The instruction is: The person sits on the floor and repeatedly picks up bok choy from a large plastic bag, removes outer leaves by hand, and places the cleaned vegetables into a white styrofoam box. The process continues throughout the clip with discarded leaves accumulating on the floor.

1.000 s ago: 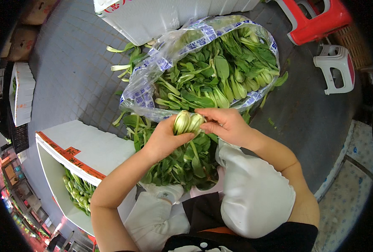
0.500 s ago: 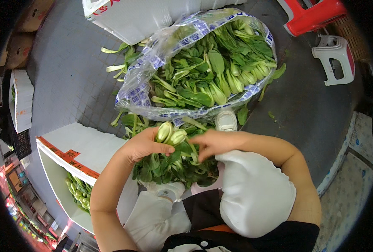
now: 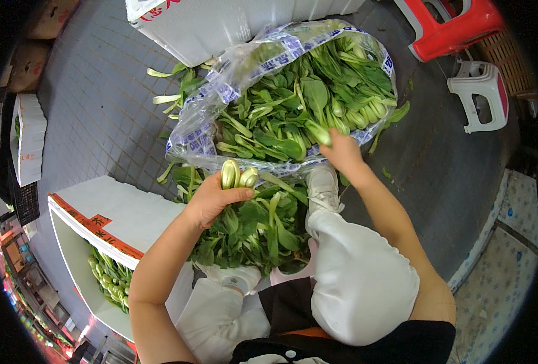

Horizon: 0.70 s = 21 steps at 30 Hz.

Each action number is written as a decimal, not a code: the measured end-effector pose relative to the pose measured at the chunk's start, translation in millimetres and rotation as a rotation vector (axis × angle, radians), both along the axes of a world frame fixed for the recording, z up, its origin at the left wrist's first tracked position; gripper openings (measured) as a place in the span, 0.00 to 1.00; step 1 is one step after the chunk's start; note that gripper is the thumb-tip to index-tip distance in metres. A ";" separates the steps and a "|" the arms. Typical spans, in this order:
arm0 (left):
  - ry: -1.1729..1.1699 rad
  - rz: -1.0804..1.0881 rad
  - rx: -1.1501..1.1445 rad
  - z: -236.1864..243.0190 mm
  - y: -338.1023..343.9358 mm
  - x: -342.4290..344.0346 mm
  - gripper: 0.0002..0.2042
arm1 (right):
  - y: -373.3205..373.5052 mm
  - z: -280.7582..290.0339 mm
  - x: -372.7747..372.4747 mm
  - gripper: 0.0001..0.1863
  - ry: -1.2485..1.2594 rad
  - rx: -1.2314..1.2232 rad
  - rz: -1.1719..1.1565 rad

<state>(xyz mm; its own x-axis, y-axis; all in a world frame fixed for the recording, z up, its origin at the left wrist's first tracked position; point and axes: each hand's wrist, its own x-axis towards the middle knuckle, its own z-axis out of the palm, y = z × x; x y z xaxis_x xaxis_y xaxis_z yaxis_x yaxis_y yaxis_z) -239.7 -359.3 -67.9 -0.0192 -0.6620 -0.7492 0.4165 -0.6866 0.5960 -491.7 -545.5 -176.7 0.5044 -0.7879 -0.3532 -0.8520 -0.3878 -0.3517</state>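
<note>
My left hand (image 3: 214, 197) grips two pale-stemmed bok choy heads (image 3: 238, 176) above a heap of loose greens (image 3: 250, 230) between my legs, a pink object (image 3: 296, 270) partly showing beneath. My right hand (image 3: 341, 145) reaches to the near right side of a clear plastic bag with blue print (image 3: 191, 139), its fingers closed on the stem end of another bok choy (image 3: 316, 131). The bag lies open, full of bok choy (image 3: 314, 91). Some stray leaves and stalks lie along its left side.
A foam box (image 3: 123, 203) holding bok choy stands at my left, another (image 3: 202, 33) beyond the bag. At right are a red stool (image 3: 432, 39), a white stool (image 3: 481, 103) and a wicker basket (image 3: 505, 67). My shoe (image 3: 322, 185) is near the bag. Cartons (image 3: 41, 70) line the far left.
My right hand left the pair of heads and moved up and right to take another bok choy at the bag. My left hand moved down and left, still holding its heads.
</note>
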 end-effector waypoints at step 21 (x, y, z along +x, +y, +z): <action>-0.562 -0.400 -0.272 28.0 -2.6 -7.8 0.22 | 42.0 113.7 57.2 0.21 -0.591 1.129 0.278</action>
